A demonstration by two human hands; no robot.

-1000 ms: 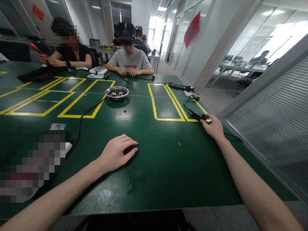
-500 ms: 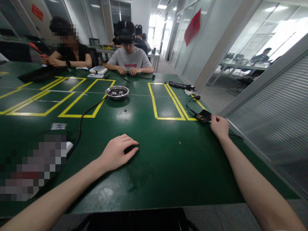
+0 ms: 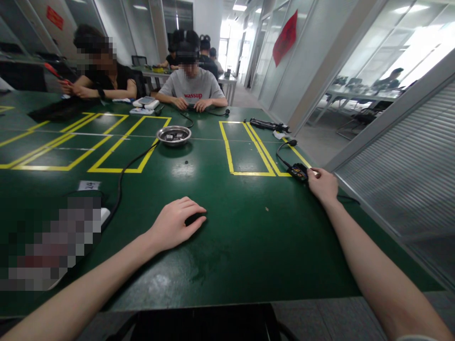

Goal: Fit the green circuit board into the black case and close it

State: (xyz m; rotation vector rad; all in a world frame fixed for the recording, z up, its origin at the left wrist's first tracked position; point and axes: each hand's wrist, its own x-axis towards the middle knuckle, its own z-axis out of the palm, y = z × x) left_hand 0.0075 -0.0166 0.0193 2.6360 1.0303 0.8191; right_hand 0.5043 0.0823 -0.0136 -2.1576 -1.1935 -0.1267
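My left hand (image 3: 177,223) rests on the green table (image 3: 227,265), its thumb and fingers apart and nothing between them. Out at the table's right edge, my right hand (image 3: 323,184) has its thumb and fingers pinched together. Whatever the pinch holds is too small and partly hidden to make out. Its fingertips touch or lie just beside the right end of a small black device (image 3: 297,173) with yellowish marks on its face. From that device a black cable curves back to a round black end (image 3: 292,142).
A metal bowl (image 3: 174,136) with several metal pieces stands mid-table. Yellow tape outlines (image 3: 252,174) mark the surface. A folded black tripod-like object (image 3: 269,125) lies at back right. A black cable (image 3: 120,189) runs on the left. Two people sit across the table.
My right hand has shifted slightly left. A dark flat piece that stood over the device by my fingers no longer shows, and the device's face is uncovered. My left hand stays put.
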